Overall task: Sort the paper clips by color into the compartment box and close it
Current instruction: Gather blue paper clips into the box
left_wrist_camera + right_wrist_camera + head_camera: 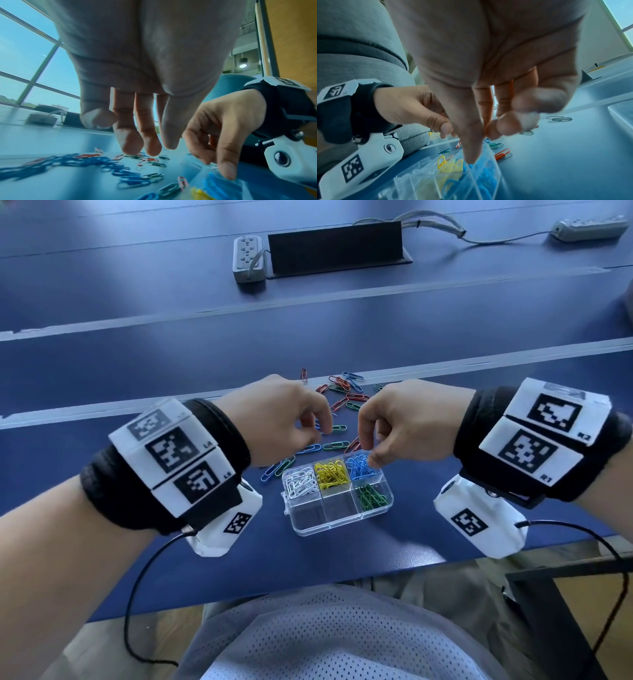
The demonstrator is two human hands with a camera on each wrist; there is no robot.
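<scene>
The clear compartment box (310,527) lies open on the blue table. White clips (301,482), yellow clips (330,474) and blue clips (358,469) fill its far row, and green clips (371,496) sit in the near right cell. The other two near cells look empty. Loose red, green and blue clips (342,395) are scattered just beyond the box. My left hand (323,429) hangs over them with its fingertips (132,147) down at the table, and I see no clip pinched. My right hand (368,455) hovers over the blue cell, thumb (471,158) pointing into it, holding nothing visible.
A grey power strip (248,260) and a black cable flap (337,248) lie far back, with another strip (589,229) at the far right. A clear plastic piece (621,115) rests right of my right hand. The table's front edge (308,583) runs close to my body.
</scene>
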